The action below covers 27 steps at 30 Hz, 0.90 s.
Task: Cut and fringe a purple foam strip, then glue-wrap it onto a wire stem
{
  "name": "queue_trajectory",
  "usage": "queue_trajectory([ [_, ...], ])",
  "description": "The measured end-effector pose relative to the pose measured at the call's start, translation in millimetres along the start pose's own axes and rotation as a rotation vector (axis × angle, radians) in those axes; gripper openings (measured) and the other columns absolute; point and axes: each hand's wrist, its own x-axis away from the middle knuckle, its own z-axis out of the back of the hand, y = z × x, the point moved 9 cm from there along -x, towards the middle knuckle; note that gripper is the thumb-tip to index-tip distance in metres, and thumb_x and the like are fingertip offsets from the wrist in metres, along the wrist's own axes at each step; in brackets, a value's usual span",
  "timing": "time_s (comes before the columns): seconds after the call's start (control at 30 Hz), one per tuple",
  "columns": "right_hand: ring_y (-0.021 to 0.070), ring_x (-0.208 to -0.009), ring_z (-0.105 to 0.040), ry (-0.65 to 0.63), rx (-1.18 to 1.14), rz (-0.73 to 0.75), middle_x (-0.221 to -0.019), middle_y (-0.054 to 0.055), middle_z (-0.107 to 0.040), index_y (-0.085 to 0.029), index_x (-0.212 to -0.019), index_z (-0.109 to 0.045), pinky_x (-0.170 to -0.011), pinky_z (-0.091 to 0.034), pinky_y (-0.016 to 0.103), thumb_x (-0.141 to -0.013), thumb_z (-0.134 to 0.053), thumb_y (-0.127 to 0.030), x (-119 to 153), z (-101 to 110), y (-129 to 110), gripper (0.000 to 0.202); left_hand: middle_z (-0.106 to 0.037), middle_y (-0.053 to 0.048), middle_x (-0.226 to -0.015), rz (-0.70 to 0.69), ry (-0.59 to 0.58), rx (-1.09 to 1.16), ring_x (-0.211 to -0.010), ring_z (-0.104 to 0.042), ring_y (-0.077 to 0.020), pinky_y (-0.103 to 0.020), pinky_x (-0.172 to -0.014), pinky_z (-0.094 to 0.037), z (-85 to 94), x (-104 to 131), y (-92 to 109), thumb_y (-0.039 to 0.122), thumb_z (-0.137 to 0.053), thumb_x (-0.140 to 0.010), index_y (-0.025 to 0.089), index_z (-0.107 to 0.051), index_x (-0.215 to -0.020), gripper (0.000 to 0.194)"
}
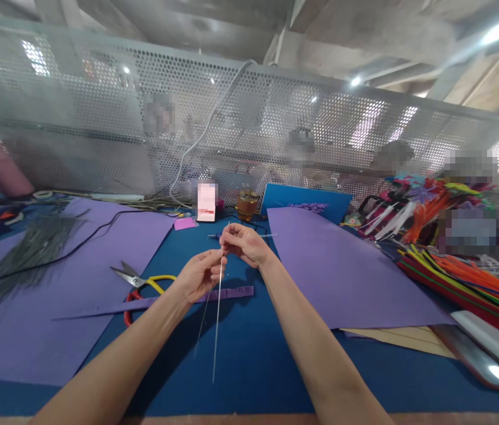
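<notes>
My left hand [200, 274] and my right hand [246, 243] meet over the middle of the table, both closed in a pinch. Between their fingertips is a thin pale wire [217, 330]; its long end hangs down below the left hand. A second thin strand [203, 323] slants down beside it, fainter, and how the two join is hidden by the fingers. Under the left hand lies a narrow purple paper strip [238, 292]. Scissors [137, 281] with red and yellow handles rest open to the left, partly beneath the strip.
Purple sheets [130, 236] lie on both sides of the blue table [249, 360]. At left is a bundle of thin dark wires [32, 248], crossed by a black cable. A lit phone [206, 202] and an amber jar [247, 205] stand behind; colourful pipe cleaners [475, 277] crowd the right.
</notes>
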Motion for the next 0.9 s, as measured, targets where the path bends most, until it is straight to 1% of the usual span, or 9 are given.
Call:
queue_trajectory([
  [0.1, 0.0058, -0.047, -0.054, 0.078, 0.079, -0.021, -0.055, -0.004, -0.06, -0.015, -0.064, -0.053, -0.048, -0.044, 0.018, -0.052, -0.078, -0.031, 1, 6, -2, 0.033, -0.053, 0.0, -0.052, -0.068, 0.009, -0.147, -0.038, -0.036, -0.0002, -0.013, -0.035, -0.025, 2.6, 0, 6, 0.019, -0.071, -0.059, 0.01, -0.054, -0.058, 0.019],
  [0.23, 0.0063, -0.045, -0.054, 0.185, 0.224, -0.087, -0.051, -0.003, -0.059, -0.014, -0.061, -0.053, -0.045, -0.043, 0.018, -0.059, -0.073, -0.021, 4, 12, -3, 0.021, -0.056, 0.0, -0.05, -0.167, 0.088, -0.403, -0.036, -0.037, -0.0022, -0.017, -0.036, -0.027, 8.0, 0, 16, 0.027, -0.071, -0.055, 0.012, -0.052, -0.055, 0.024],
  [0.37, 0.0061, -0.04, -0.051, 0.285, 0.422, -0.137, -0.046, -0.004, -0.056, -0.014, -0.055, -0.053, -0.042, -0.042, 0.018, -0.067, -0.06, -0.007, 8, 14, -3, 0.016, -0.052, 0.003, -0.041, -0.252, 0.194, -0.714, -0.032, -0.037, -0.005, -0.019, -0.035, -0.028, 13.4, 2, 26, 0.024, -0.064, -0.058, 0.015, -0.05, -0.05, 0.018],
  [0.47, 0.0061, -0.035, -0.047, 0.337, 0.521, -0.123, -0.04, -0.005, -0.052, -0.015, -0.048, -0.05, -0.037, -0.038, 0.018, -0.065, -0.056, 0.0, 9, 12, -5, 0.024, -0.053, 0.003, -0.04, -0.285, 0.23, -0.922, -0.031, -0.039, -0.0064, -0.02, -0.035, -0.029, 13.6, 4, 30, 0.019, -0.059, -0.06, 0.016, -0.052, -0.05, 0.013],
  [0.53, 0.006, -0.033, -0.044, 0.354, 0.533, -0.105, -0.036, -0.006, -0.049, -0.016, -0.044, -0.048, -0.035, -0.035, 0.018, -0.061, -0.057, 0.003, 9, 12, -6, 0.027, -0.052, 0.003, -0.039, -0.296, 0.242, -0.98, -0.031, -0.04, -0.0066, -0.019, -0.035, -0.029, 12.7, 6, 32, 0.018, -0.058, -0.061, 0.016, -0.053, -0.05, 0.012],
  [0.6, 0.006, -0.034, -0.045, 0.362, 0.53, -0.086, -0.037, -0.006, -0.049, -0.017, -0.045, -0.048, -0.037, -0.036, 0.018, -0.062, -0.059, 0.001, 9, 15, -9, 0.026, -0.051, 0.003, -0.038, -0.284, 0.228, -0.89, -0.031, -0.039, -0.0058, -0.018, -0.034, -0.028, 11.8, 7, 33, 0.017, -0.059, -0.062, 0.015, -0.053, -0.05, 0.014],
  [0.67, 0.0066, -0.04, -0.05, 0.305, 0.422, -0.101, -0.045, -0.004, -0.055, -0.016, -0.052, -0.052, -0.042, -0.04, 0.018, -0.066, -0.061, -0.006, 7, 16, -5, 0.019, -0.053, 0.001, -0.043, -0.231, 0.175, -0.654, -0.032, -0.037, -0.0037, -0.016, -0.033, -0.027, 10.8, 6, 29, 0.016, -0.061, -0.063, 0.014, -0.053, -0.049, 0.016],
  [0.77, 0.0084, -0.055, -0.059, 0.068, 0.059, -0.183, -0.063, 0.001, -0.063, -0.014, -0.073, -0.059, -0.053, -0.046, 0.019, -0.074, -0.061, -0.021, 4, 8, 11, 0.007, -0.053, -0.001, -0.05, -0.082, 0.077, -0.245, -0.035, -0.036, -0.0002, -0.012, -0.033, -0.026, 7.9, 2, 18, 0.012, -0.06, -0.067, 0.01, -0.054, -0.054, 0.014],
  [0.9, 0.0081, -0.061, -0.06, -0.091, -0.186, -0.121, -0.073, -0.001, -0.064, -0.018, -0.085, -0.056, -0.058, -0.048, 0.019, -0.071, -0.067, -0.024, 2, 2, 17, 0.019, -0.049, 0.0, -0.052, 0.102, 0.004, 0.096, -0.035, -0.035, 0.0019, -0.007, -0.032, -0.025, 1.7, 1, 1, 0.005, -0.045, -0.079, 0.007, -0.056, -0.067, 0.016],
])
